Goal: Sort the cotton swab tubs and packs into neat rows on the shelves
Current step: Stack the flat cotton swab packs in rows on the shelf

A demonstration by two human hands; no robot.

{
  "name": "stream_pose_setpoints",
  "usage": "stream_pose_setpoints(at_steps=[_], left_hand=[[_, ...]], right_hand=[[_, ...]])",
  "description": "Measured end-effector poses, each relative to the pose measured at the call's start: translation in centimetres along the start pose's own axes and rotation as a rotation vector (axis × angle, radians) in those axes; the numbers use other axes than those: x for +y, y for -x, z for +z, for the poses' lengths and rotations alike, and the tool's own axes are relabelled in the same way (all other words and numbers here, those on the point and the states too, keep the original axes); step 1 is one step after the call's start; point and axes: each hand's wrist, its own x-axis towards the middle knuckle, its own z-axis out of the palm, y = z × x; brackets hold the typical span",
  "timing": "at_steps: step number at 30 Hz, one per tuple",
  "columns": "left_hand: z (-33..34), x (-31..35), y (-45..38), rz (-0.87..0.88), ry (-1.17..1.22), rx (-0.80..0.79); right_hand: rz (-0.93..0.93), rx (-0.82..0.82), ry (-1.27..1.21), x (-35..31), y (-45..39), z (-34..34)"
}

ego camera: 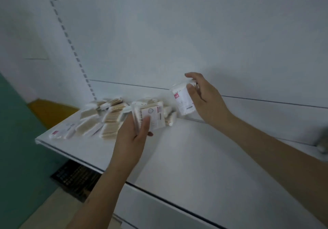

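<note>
Above shelf, hands gripping swab packs.

The light was dim, cool and bluish, falling from above and in front. A soft shadow spread on the back panel just above the right hand. Motion blur smeared the swab packs beside the left hand. Shelf lines bowed towards the edges, and nothing glared

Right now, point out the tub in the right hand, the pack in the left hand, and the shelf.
tub (183, 101): head view, on its printed side label.
pack (153, 116): head view, on its white front label.
shelf (186, 150): head view, on its bare top surface.
</note>
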Motion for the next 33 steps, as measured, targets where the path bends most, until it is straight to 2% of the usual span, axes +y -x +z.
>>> stream_pose_setpoints(at_steps=[5,12,17,21,25,28,33], left_hand=[[5.8,4.2,-1.5,0.036,0.144,-0.168],[15.6,11.3,-0.6,0.260,0.212,-0.539],[22.4,15.0,1.6,0.378,0.234,-0.738],[27.1,16.0,3.4,0.343,0.257,-0.810],[30.2,15.0,4.9,0.375,0.164,-0.850],[30.9,14.4,5.7,0.366,0.179,-0.801],[31.4,15.1,6.6,0.302,0.218,-0.702]], right_hand=[[0.014,0.055,0.247,-0.4,3.4,-10.7],[0.369,0.078,0.497,-2.5,11.5,-25.8],[0.565,0.036,0.554,-1.8,16.7,-31.8],[0.593,-0.028,0.674,0.2,19.9,-33.4],[0.658,-0.092,0.808,2.0,21.7,-33.9],[0.678,-0.196,0.981,3.4,22.1,-33.6],[0.610,-0.250,1.117,4.3,21.6,-32.6]])
